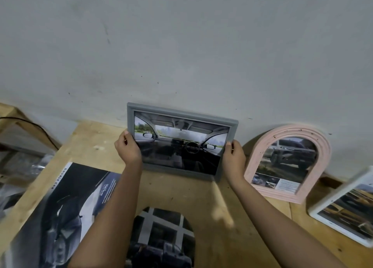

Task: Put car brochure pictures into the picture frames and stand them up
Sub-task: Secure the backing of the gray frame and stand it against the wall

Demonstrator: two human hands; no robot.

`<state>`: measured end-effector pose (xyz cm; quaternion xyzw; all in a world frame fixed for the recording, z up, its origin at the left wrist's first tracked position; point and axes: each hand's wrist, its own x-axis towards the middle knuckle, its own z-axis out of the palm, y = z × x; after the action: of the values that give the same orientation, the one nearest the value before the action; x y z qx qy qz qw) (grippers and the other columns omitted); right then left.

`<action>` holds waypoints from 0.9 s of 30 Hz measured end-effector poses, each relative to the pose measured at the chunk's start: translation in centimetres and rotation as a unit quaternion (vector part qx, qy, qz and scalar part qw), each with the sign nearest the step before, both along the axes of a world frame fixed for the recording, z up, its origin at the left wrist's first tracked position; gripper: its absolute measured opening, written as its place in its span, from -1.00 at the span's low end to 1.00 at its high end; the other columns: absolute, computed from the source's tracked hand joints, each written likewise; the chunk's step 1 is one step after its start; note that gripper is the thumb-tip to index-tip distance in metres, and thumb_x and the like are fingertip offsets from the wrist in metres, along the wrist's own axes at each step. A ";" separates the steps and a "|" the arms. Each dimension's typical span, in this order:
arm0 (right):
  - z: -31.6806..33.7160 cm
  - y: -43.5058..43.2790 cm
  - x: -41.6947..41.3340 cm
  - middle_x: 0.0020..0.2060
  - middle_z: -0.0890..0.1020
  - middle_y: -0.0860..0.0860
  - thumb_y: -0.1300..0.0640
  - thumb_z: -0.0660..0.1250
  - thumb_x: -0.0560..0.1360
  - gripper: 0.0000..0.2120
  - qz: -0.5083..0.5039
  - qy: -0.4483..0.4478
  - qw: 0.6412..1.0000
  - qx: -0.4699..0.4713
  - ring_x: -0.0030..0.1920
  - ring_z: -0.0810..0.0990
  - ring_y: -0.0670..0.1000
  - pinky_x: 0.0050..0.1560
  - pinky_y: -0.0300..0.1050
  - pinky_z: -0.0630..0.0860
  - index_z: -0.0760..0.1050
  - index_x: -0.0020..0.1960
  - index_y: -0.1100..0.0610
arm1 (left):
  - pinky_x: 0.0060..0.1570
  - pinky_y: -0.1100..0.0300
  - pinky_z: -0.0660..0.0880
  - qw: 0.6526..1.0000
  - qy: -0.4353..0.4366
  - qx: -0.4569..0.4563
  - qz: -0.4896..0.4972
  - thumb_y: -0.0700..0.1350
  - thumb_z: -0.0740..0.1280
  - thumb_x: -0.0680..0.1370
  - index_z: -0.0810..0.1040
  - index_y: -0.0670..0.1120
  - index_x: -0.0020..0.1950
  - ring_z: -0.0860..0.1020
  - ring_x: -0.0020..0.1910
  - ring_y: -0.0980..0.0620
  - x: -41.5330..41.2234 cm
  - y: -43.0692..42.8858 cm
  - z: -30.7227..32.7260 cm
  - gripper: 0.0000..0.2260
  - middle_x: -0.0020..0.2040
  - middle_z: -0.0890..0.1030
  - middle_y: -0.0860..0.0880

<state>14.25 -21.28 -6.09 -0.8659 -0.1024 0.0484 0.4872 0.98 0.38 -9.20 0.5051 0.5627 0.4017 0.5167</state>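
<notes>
From the head view, the white frame (343, 207) on the right is cut off by the picture's edge. The big car brochure (60, 207) runs out at the bottom left. An arch-shaped cut-out picture (163, 237) lies at the bottom edge, partly under the left forearm. Something shiny at far left is too blurred to name.

Both arms reach straight forward. The left hand (128, 148) and right hand (234, 156) each clasp a short side of the grey frame (181, 144), thumbs on the front rail and fingers curled out of sight behind it. The frame holds a car-interior picture and stands upright at the back of the wooden table (201, 197), close to the wall (181, 46). I cannot tell whether it touches the wall.

A pink arched frame (288, 161) stands against the wall just beside the right hand. Bare wood lies in front of the grey frame, between the forearms.
</notes>
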 end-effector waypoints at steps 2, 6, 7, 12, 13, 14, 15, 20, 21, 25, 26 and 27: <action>-0.4 -0.3 -0.2 -0.38 0.36 0.00 0.20 0.09 0.61 -0.70 -0.014 -0.013 1.000 0.003 -0.31 0.34 0.05 -0.27 -0.11 0.16 0.26 -0.30 0.08 | -0.16 0.09 0.35 0.999 -0.009 0.033 -0.005 -0.09 0.12 0.65 0.50 -0.27 -0.14 0.38 -0.28 -0.03 0.5 -0.2 0.2 -0.68 -0.25 0.37 -0.18; -0.2 -0.6 -0.4 -0.14 0.50 0.01 0.21 0.14 0.60 -0.82 -0.051 -0.003 0.998 0.028 -0.13 0.45 0.04 -0.15 -0.18 0.27 0.46 0.12 0.21 | 0.09 0.18 0.45 0.999 -0.029 0.028 0.029 -0.10 0.25 0.60 0.61 -0.27 0.10 0.52 0.02 -0.02 1.3 -0.1 0.2 -0.73 0.02 0.57 -0.17; -0.1 -0.5 -0.4 -0.10 0.49 -0.01 0.21 0.16 0.59 -0.77 -0.062 0.006 0.997 0.037 -0.10 0.44 -0.01 -0.12 -0.22 0.28 0.44 0.21 0.22 | 0.14 0.24 0.44 0.998 -0.043 0.017 0.036 -0.10 0.28 0.58 0.60 -0.25 0.15 0.52 0.08 0.02 1.4 -0.1 0.2 -0.74 0.08 0.58 -0.14; 0.3 -0.8 -0.5 -0.04 0.55 0.00 0.32 0.23 0.53 -0.72 -0.067 -0.014 0.993 0.095 -0.03 0.49 -0.07 -0.18 -0.50 0.32 0.46 0.23 0.23 | 0.18 0.23 0.47 0.996 -0.072 -0.018 0.045 -0.09 0.34 0.55 0.60 -0.19 0.17 0.56 0.12 0.03 0.7 0.0 -0.2 -0.74 0.11 0.62 -0.08; 0.3 -0.8 -0.4 -0.02 0.55 -0.01 0.34 0.23 0.51 -0.70 -0.064 -0.015 0.993 0.100 -0.01 0.50 -0.07 -0.16 -0.56 0.32 0.45 0.24 0.24 | 0.17 0.25 0.47 0.996 -0.073 -0.018 0.048 -0.09 0.34 0.55 0.60 -0.19 0.17 0.56 0.12 0.03 0.6 0.0 -0.2 -0.74 0.11 0.62 -0.07; 0.3 -0.8 -0.4 0.00 0.54 -0.01 0.37 0.22 0.50 -0.68 -0.058 -0.014 0.993 0.101 0.01 0.50 -0.07 -0.13 -0.55 0.33 0.45 0.25 0.24 | 0.16 0.27 0.46 0.996 -0.074 -0.017 0.052 -0.10 0.33 0.55 0.60 -0.19 0.17 0.56 0.12 0.04 0.5 -0.1 0.0 -0.74 0.11 0.62 -0.07; 0.2 -0.8 -0.4 0.03 0.55 -0.01 0.38 0.22 0.49 -0.66 -0.051 -0.015 0.994 0.098 0.02 0.50 -0.07 -0.09 -0.49 0.35 0.44 0.26 0.23 | 0.15 0.29 0.46 0.996 -0.073 -0.013 0.054 -0.11 0.33 0.55 0.59 -0.20 0.18 0.56 0.11 0.05 0.4 -0.2 0.1 -0.74 0.11 0.62 -0.07; -0.2 -1.1 -0.3 0.10 0.56 0.08 0.35 0.23 0.49 -0.66 -0.037 -0.034 0.996 0.071 0.00 0.49 -0.06 0.02 -0.27 0.36 0.45 0.25 0.23 | 0.12 0.33 0.42 0.999 -0.024 0.005 0.040 -0.10 0.30 0.57 0.59 -0.20 0.20 0.54 0.10 0.06 0.4 -0.3 0.2 -0.73 0.14 0.61 -0.09; -0.1 -1.1 -0.3 0.10 0.56 0.09 0.35 0.23 0.49 -0.67 -0.036 -0.035 0.996 0.068 0.00 0.49 -0.05 0.03 -0.24 0.38 0.45 0.24 0.23 | 0.14 0.31 0.43 0.999 -0.011 0.008 0.036 -0.09 0.30 0.57 0.59 -0.20 0.19 0.54 0.10 0.04 0.4 -0.1 0.2 -0.74 0.14 0.60 -0.11; -0.1 -1.1 -0.3 0.05 0.56 0.09 0.35 0.22 0.48 -0.69 -0.039 -0.031 0.997 0.066 -0.01 0.49 -0.03 0.09 -0.02 0.51 0.46 0.20 0.21 | 0.19 0.21 0.42 0.999 0.022 0.014 0.030 -0.11 0.26 0.59 0.60 -0.21 0.14 0.54 0.13 -0.06 0.6 0.1 0.7 -0.75 0.11 0.57 -0.13; 0.0 -1.1 -0.2 0.05 0.56 0.09 0.35 0.22 0.48 -0.69 -0.039 -0.026 0.997 0.065 0.01 0.50 -0.01 0.11 0.01 0.51 0.46 0.21 0.21 | 0.16 0.23 0.40 0.999 0.028 0.020 0.028 -0.12 0.25 0.59 0.60 -0.22 0.14 0.53 0.14 -0.07 0.7 0.1 1.0 -0.76 0.10 0.56 -0.14; 0.1 -1.1 -0.3 0.07 0.56 0.10 0.34 0.21 0.49 -0.68 -0.036 -0.020 0.997 0.064 0.05 0.52 0.02 0.14 0.02 0.51 0.45 0.23 0.22 | 0.15 0.26 0.39 0.999 0.032 0.027 0.027 -0.12 0.24 0.60 0.58 -0.23 0.16 0.51 0.15 -0.08 0.7 -0.1 1.4 -0.75 0.13 0.55 -0.15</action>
<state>14.00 -22.38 -6.00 -0.8371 -0.0834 0.0071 0.5407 1.71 0.28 -7.80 0.5159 0.5811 0.4147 0.4735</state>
